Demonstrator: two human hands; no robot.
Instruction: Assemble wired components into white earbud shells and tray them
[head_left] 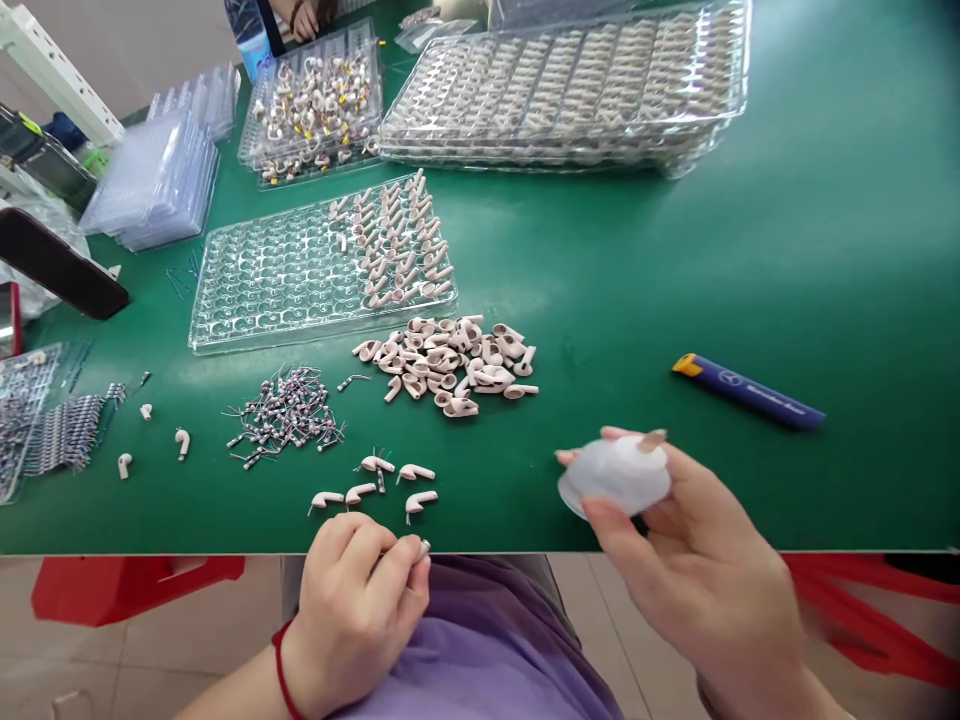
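My left hand (364, 590) is closed at the table's front edge, pinching a small earbud piece (424, 548); only its pale, greyish tip shows. In my right hand (705, 560) is a translucent white, rounded plastic container (619, 475), like a small squeeze bottle, held between thumb and fingers. Just beyond my left hand lie several white earbud shells (360, 493) with thin wires sticking out. Behind them are a heap of small wired components (289, 412) and a larger pile of hollow white earbud shells (450, 362).
A clear tray (262, 270) is partly filled with shells. Behind stand stacked full trays (570, 95) and a tray of wired earbuds (319, 110). Empty trays (150, 180) and a phone (60, 262) are at left, a blue-yellow cutter (750, 392) at right. Another person's hand (305, 20) shows far back.
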